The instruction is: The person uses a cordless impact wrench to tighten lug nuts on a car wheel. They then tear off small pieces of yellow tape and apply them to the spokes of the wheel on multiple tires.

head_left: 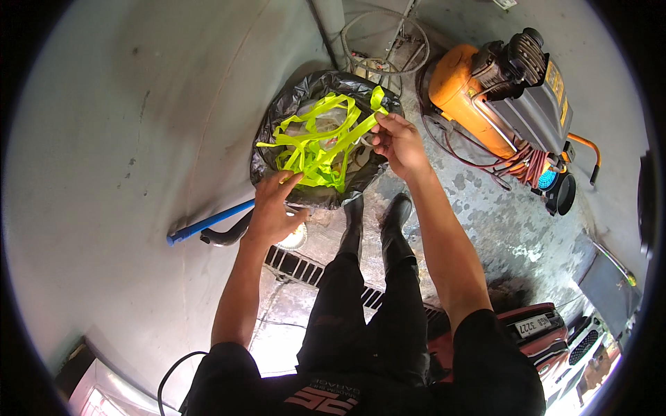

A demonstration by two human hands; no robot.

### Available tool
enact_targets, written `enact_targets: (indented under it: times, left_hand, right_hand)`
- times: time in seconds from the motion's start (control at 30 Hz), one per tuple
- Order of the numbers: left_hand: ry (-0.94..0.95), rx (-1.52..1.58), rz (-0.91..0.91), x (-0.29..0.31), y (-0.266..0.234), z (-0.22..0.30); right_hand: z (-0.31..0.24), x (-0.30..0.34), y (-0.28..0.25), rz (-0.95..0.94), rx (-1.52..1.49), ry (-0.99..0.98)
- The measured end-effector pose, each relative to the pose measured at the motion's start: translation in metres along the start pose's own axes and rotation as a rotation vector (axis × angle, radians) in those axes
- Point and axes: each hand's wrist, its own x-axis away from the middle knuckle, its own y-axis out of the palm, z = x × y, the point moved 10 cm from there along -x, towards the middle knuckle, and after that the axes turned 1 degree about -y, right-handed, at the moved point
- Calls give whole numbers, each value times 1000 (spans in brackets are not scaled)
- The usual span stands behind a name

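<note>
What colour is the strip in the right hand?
Bright yellow-green; the strip shows best in the head view.

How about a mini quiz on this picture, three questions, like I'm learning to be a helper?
1. Pick one: who pinches a yellow-green strip?
A) the left hand
B) the right hand
C) neither hand

2. True or false: the blue pole is on the right side of the black bag.

3. Fill the gap: the air compressor's tank is coloured ____.

Key:
1. B, the right hand; the left hand looks open.
2. False; it is on the left.
3. Orange.
</note>
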Motion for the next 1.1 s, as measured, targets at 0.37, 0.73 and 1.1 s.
enact_targets:
  times: [0.37, 0.73, 1.1]
  left_hand:
    - [-240, 962, -253, -104, 92, 14]
    - [-132, 395, -272, -72, 56, 15]
    - [13, 120, -143, -71, 18, 31]
  right_hand:
    - [25, 20, 15, -193, -48, 19]
    - [-13, 49, -1, 240, 1141, -441]
    - [-49, 67, 60, 99, 1398, -846]
